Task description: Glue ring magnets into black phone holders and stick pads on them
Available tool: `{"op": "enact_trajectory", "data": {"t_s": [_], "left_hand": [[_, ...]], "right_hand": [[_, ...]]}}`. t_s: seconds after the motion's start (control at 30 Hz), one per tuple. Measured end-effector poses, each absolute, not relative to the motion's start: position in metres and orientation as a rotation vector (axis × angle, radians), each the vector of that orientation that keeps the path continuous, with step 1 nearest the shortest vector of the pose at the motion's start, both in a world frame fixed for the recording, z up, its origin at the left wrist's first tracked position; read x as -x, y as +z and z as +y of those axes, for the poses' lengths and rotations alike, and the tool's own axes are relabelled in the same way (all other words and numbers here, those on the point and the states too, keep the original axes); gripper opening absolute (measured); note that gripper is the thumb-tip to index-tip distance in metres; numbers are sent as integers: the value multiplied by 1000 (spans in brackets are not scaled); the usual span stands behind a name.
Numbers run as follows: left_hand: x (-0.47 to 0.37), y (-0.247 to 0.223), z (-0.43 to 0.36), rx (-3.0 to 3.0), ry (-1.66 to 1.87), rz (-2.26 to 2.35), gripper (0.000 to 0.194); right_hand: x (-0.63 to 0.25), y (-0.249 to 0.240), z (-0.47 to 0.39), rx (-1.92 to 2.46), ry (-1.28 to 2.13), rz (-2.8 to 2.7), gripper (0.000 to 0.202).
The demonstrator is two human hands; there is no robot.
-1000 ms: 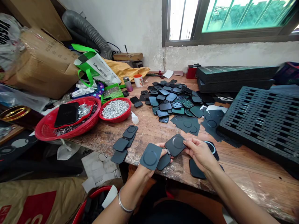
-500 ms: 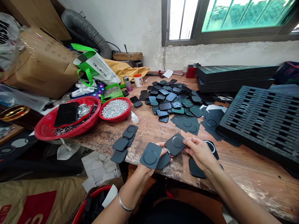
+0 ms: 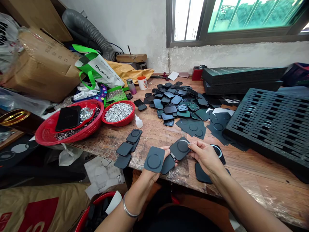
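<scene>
My left hand (image 3: 167, 154) is closed on a black folding wireless charger (image 3: 179, 149), two square panels joined by a small metal hinge. The upper panel bears a ring mark. A dark square sheet with a ring (image 3: 154, 159) lies over the back of my left hand and hides part of it. My right hand (image 3: 205, 156) pinches the right edge of the upper panel, at the ring. Under and beside my right hand lie more black pads (image 3: 202, 173), partly covered by it. To the left, several folding chargers (image 3: 124, 149) rest near the table edge.
A heap of black charger parts (image 3: 176, 100) covers the table's middle, with ringed dark sheets (image 3: 191, 127) before it. A slotted black foam tray (image 3: 267, 119) stands right. Leftward are a red basket of metal pins (image 3: 130, 120), a larger red basket (image 3: 45, 129) and a small white bottle (image 3: 138, 121).
Both hands keep their hold on the folding charger. It has tilted very slightly, and the view has shifted a little.
</scene>
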State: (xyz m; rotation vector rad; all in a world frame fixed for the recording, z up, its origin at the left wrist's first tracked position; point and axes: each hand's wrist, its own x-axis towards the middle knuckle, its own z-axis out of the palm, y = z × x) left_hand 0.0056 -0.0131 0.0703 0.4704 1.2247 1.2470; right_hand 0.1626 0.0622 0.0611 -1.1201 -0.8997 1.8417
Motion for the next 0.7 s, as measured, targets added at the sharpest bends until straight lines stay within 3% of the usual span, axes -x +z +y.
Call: {"op": "enact_trajectory", "data": {"t_s": [0.37,0.57,0.7], "left_hand": [[-4,61,-16,-418,1350,1244,38],[-3,58,-18,-442,1373,1276,33],[-2,57,-17,-477,1361,1295,40]], "right_hand": [[-158,65,58,1138,1696,-1040,27],[-161,57,56,1139,1428,-1275,21],[-163,51,57,1126,1224,-1420,20]]}}
